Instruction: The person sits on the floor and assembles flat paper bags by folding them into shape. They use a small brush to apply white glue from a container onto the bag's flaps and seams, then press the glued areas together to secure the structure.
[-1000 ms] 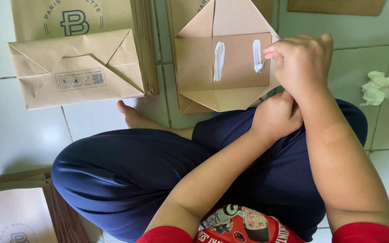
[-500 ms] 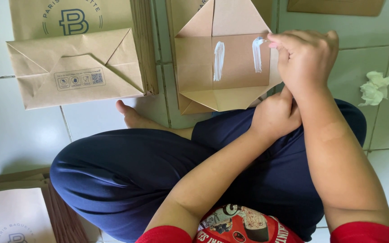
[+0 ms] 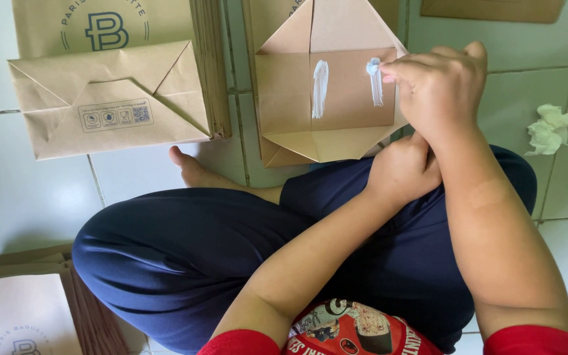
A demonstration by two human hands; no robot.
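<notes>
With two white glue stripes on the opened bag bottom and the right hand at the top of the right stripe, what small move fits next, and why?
Probably draw the right hand down the right glue stripe to spread it. Its fingertip sits at the stripe's top, where a white blob remains, and the flaps of the opened bag bottom lie unfolded. The left hand rests at the bag's lower edge.

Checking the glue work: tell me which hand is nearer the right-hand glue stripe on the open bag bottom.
Right. The right hand has its fingertips at the top of the right glue stripe. The left hand sits lower, below the paper bag.
</notes>
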